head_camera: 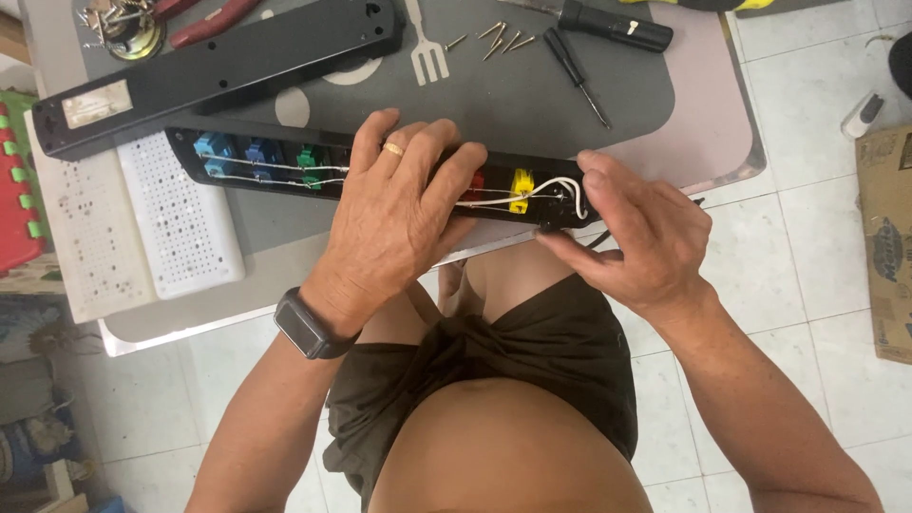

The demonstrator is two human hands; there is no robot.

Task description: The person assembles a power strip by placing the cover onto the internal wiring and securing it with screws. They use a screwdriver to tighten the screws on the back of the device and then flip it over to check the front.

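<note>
Black plastic, long and narrow: the opened power strip body (313,169) lies across the near edge of the grey mat (532,104), so its exposed insides face up at you. Your left hand (394,214) presses down over its middle with the fingers curled across the top, pinning it flat so it cannot slide. Your right hand (632,228) closes on the right end, thumb and fingertips pinching the casing just beside the white wires (556,188) and the yellow socket insert (521,187), which steadies the end where the wiring gathers. Blue, green and red inserts sit in a row along the channel, joined by thin bare conductors. The strip's black cover (218,66) lies farther back, well apart. Loose screws (499,38) and a small screwdriver (575,71) rest on the mat behind the strip, within easy reach.
</note>
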